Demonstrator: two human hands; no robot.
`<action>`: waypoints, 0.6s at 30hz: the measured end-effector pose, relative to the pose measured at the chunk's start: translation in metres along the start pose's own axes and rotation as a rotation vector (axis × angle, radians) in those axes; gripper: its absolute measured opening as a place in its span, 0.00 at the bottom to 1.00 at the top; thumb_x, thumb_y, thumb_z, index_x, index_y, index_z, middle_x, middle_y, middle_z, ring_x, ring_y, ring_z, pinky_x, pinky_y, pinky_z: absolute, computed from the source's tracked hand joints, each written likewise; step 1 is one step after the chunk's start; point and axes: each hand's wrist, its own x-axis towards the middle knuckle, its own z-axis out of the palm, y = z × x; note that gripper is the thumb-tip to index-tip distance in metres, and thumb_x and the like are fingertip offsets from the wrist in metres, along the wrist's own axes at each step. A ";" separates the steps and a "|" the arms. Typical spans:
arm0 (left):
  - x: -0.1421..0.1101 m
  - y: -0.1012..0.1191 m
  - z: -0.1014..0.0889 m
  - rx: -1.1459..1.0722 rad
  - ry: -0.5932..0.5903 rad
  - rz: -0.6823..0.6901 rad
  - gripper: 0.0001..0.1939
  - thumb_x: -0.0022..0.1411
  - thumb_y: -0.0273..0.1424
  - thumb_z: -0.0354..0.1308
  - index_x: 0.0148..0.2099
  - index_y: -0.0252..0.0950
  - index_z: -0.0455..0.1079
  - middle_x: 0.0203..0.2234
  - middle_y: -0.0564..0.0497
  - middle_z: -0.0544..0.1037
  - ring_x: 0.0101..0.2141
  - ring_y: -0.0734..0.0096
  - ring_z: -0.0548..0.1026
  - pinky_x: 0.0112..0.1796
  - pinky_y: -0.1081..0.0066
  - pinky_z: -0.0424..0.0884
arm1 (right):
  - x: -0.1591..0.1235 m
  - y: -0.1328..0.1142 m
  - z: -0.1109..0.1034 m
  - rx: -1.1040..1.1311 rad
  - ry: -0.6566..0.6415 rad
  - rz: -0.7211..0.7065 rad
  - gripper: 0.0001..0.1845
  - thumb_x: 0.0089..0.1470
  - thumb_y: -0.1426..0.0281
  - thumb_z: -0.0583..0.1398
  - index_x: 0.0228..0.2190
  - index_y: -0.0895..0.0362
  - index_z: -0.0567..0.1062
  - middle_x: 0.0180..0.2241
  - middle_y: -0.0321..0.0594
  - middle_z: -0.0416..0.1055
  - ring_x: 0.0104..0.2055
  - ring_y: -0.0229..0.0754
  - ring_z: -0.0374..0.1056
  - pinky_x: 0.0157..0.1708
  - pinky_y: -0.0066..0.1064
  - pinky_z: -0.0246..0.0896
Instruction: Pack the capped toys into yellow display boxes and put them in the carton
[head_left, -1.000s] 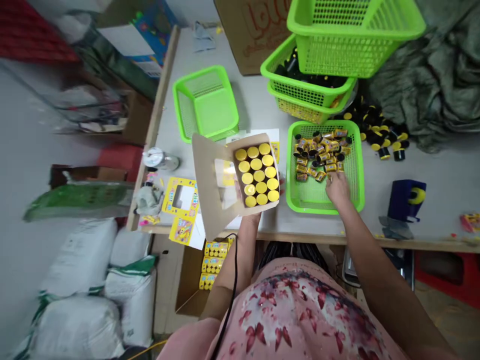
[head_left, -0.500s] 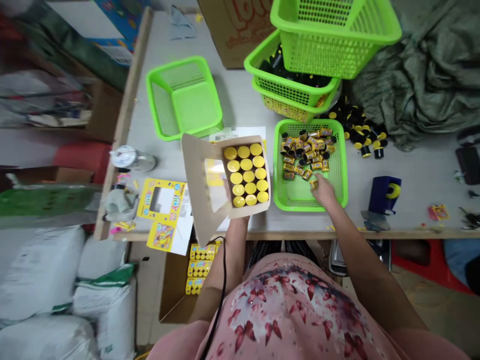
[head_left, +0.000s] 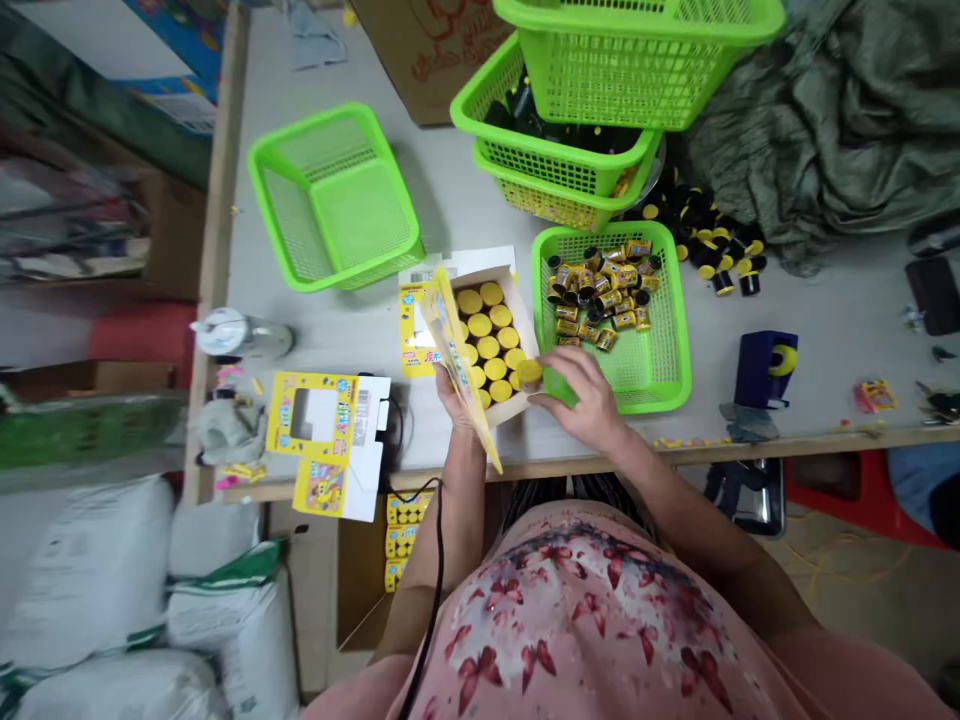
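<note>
My left hand (head_left: 454,395) is shut on a small cardboard box (head_left: 517,340) from below, with its yellow printed lid flap (head_left: 457,370) tilted up and hiding part of the contents. The box holds several upright bottles with yellow caps (head_left: 487,347). My right hand (head_left: 585,398) sits at the box's near right corner, and its fingertips pinch one yellow-capped bottle (head_left: 529,372) at the box's edge. Behind that hand lies a green mesh basket (head_left: 685,330) holding a heap of yellow-labelled black bottles (head_left: 600,290).
A second green basket (head_left: 307,125) stands left on the table. Stacked baskets (head_left: 555,170) hold black bottles, and loose yellow-capped bottles (head_left: 705,240) lie beside them. Printed yellow cards (head_left: 315,440) lie near the front edge. A blue tape dispenser (head_left: 765,368) stands right.
My right hand has moved left from the basket to the box with a bottle in its fingers. The box's lid flap has swung up over it, and the view has shifted.
</note>
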 end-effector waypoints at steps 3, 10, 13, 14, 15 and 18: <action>-0.005 0.005 -0.001 0.007 0.038 0.052 0.28 0.77 0.47 0.37 0.71 0.45 0.60 0.65 0.53 0.71 0.72 0.67 0.52 0.69 0.57 0.51 | 0.004 0.050 -0.010 -0.201 0.064 0.306 0.16 0.64 0.59 0.60 0.47 0.55 0.76 0.47 0.50 0.77 0.52 0.51 0.73 0.54 0.46 0.69; -0.013 0.010 0.004 0.132 0.005 0.120 0.31 0.75 0.53 0.36 0.71 0.50 0.61 0.64 0.55 0.72 0.70 0.62 0.59 0.68 0.58 0.57 | 0.033 0.127 -0.019 -0.489 -0.107 0.971 0.15 0.61 0.63 0.61 0.39 0.64 0.78 0.39 0.60 0.80 0.43 0.55 0.76 0.44 0.40 0.67; -0.007 0.010 0.006 0.107 0.076 0.084 0.33 0.76 0.51 0.29 0.73 0.48 0.58 0.64 0.55 0.72 0.70 0.65 0.58 0.69 0.60 0.56 | 0.031 0.125 -0.025 -0.461 -0.128 0.971 0.11 0.57 0.65 0.64 0.33 0.62 0.78 0.34 0.54 0.79 0.39 0.54 0.76 0.40 0.39 0.67; -0.005 0.010 0.005 0.096 0.098 0.087 0.32 0.76 0.50 0.30 0.73 0.48 0.57 0.64 0.56 0.72 0.70 0.65 0.58 0.68 0.60 0.57 | 0.029 0.120 -0.027 -0.460 -0.122 0.963 0.11 0.56 0.66 0.64 0.35 0.62 0.79 0.35 0.53 0.79 0.40 0.54 0.75 0.41 0.39 0.68; -0.003 0.009 0.004 0.087 0.116 0.087 0.31 0.77 0.50 0.32 0.74 0.49 0.56 0.64 0.56 0.72 0.70 0.66 0.58 0.68 0.61 0.59 | 0.027 0.112 -0.030 -0.451 -0.101 0.935 0.12 0.57 0.66 0.63 0.39 0.61 0.79 0.38 0.52 0.79 0.41 0.52 0.75 0.42 0.40 0.68; 0.001 0.006 0.001 0.066 0.108 0.023 0.32 0.76 0.51 0.34 0.73 0.48 0.57 0.62 0.55 0.74 0.69 0.64 0.60 0.65 0.63 0.64 | 0.023 0.072 -0.029 -0.307 -0.025 0.617 0.18 0.62 0.63 0.60 0.51 0.56 0.76 0.46 0.48 0.77 0.45 0.49 0.73 0.47 0.41 0.69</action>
